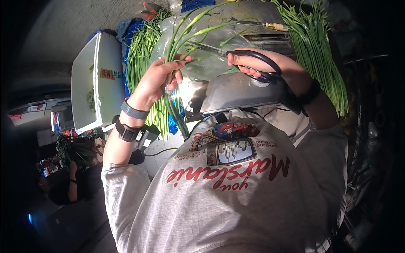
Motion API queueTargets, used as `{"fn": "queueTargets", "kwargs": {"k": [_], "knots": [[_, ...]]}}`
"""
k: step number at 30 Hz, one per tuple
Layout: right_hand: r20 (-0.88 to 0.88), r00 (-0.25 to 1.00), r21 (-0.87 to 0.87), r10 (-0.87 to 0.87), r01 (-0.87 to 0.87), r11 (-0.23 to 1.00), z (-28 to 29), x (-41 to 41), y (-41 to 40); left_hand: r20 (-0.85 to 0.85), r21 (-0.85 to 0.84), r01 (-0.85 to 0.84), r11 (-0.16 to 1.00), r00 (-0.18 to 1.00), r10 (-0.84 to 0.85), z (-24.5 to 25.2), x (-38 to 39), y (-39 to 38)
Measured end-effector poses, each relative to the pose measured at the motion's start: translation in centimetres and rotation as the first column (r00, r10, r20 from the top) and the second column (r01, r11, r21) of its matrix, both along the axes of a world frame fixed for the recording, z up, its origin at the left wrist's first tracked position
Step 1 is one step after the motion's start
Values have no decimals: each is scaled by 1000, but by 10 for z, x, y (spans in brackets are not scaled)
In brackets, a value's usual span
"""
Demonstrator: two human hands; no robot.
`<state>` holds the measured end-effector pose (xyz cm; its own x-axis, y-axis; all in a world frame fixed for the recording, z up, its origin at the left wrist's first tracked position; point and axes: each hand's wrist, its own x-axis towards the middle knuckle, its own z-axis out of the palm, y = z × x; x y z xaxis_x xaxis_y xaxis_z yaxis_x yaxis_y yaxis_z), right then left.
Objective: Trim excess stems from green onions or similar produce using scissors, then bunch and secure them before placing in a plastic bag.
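Note:
My left hand (161, 74) grips a small bunch of garlic scapes (182, 41), whose budded tips fan out up and to the right. The lower stalks hang below my fist towards my shirt. My right hand (248, 61) holds dark-handled scissors (270, 63), with fingers through the loops. Their metal blades (208, 48) reach left among the scape tips; whether they touch a stem I cannot tell. Under both hands spreads a clear plastic bag (202, 71), with a few cut green tips (232, 38) on it.
Heaps of long garlic scapes lie left (139, 53) and right (316, 53) of the metal work surface (240, 91). A wooden-handled knife (275, 27) lies at the back. A white foam box (98, 82) stands left. Another person (68, 186) is at the far lower left.

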<state>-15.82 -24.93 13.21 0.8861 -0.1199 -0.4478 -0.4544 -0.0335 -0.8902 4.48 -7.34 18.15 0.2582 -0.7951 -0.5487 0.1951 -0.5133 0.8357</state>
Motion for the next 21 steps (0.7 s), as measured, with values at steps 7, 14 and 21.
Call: {"fn": "queueTargets", "kwargs": {"k": [7, 14, 21], "knots": [[-62, 998, -14, 4, -5, 1000, -8, 0, 4, -100, 12, 11, 1000, 995, -10, -5, 4, 3], [17, 999, -11, 50, -50, 999, -5, -17, 1, -53, 65, 0, 998, 999, 4, -9, 7, 6], [-22, 1000, 67, 11, -9, 998, -7, -42, 6, -57, 86, -1, 996, 998, 5, -14, 8, 10]]}}
